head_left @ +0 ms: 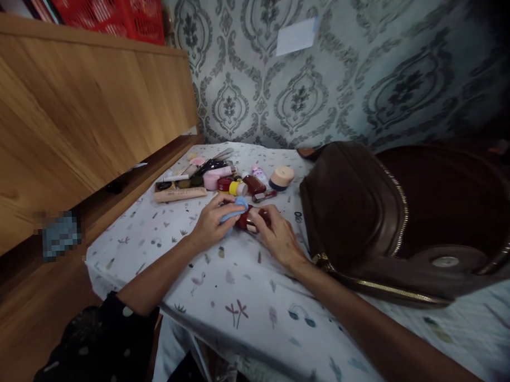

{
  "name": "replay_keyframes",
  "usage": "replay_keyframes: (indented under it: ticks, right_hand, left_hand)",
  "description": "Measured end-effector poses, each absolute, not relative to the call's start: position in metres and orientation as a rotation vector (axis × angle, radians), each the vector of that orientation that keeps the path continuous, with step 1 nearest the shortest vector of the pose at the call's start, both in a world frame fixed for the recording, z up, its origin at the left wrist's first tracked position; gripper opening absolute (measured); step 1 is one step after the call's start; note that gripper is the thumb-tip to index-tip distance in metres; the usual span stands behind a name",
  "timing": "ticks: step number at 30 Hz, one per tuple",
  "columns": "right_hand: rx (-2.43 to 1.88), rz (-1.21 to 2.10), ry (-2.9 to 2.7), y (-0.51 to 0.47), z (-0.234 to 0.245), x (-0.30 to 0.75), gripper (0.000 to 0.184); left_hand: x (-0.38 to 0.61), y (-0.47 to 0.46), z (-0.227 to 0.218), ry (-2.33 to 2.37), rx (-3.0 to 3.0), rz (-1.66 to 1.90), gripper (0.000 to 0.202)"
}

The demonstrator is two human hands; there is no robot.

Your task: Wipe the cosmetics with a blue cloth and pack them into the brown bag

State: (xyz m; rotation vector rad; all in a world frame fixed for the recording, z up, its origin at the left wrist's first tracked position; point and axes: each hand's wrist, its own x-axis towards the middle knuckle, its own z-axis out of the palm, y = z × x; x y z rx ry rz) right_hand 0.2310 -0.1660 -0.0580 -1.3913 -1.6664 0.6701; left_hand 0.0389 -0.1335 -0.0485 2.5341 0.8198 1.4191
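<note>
My left hand (pixel 212 221) is closed on a folded light-blue cloth (pixel 234 209), which presses against a small dark-red container (pixel 244 220). From the other side, the fingers of my right hand (pixel 277 232) are closed around that same container. Its exact kind is partly hidden by my fingers. Just beyond my hands lies a cluster of cosmetics: a beige tube (pixel 180 194), a pink jar (pixel 212 181), a yellow-banded small bottle (pixel 237 188), a dark-red bottle (pixel 253 184) and a round jar with a peach lid (pixel 282 177).
An open brown leather bag (pixel 351 210) with gold zips fills the right side. The patterned white sheet (pixel 208 293) covers the surface beneath everything. At left stands a wooden panel (pixel 85 108), with a red plastic basket (pixel 142 19) above it. A patterned wall (pixel 260 90) closes off the back.
</note>
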Motion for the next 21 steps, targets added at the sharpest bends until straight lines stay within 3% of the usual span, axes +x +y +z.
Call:
replay_keyframes:
  ticks: [9,21]
  right_hand:
    - [-1.207,0.634,-1.659,-0.162,-0.065,0.231,0.059]
    - [-1.247,0.730,-1.527,-0.167,-0.055,0.229,0.049]
  left_hand:
    - [0.036,-0.131,-0.049,0.905,2.466,1.380,0.023]
    - [0.036,-0.132,-0.047,0.854,2.463,1.393,0.023]
